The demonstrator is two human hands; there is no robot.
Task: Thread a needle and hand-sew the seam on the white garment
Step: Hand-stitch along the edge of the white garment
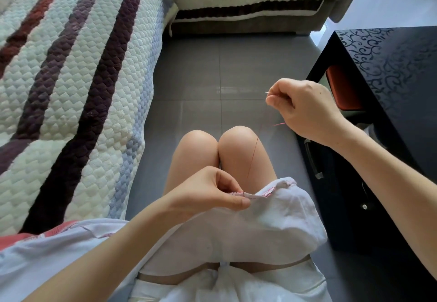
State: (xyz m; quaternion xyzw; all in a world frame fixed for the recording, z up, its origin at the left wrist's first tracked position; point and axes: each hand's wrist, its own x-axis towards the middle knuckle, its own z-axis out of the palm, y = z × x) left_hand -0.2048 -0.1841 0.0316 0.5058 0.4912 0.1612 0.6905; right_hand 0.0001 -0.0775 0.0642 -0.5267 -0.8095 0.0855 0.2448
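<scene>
Only the tip of the thin steel needle [268, 92] shows past the right hand's [305, 110] pinching fingertips; the red thread [253, 157] fades below them. The left hand's [212, 190] fingers pinch the white cloth garment's [272, 219] seam, above grey floor tiles [212, 77].

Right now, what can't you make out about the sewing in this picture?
Head view only:
- Needle: just the tip shows; the right hand pinches over the rest, eye included.
- Red thread: too thin to follow from the knee up to that hand.
- Seam of the white garment: the left hand pinching it covers part of the stitches.
- Orange thing under the black table: mostly hidden by the tabletop.
</scene>
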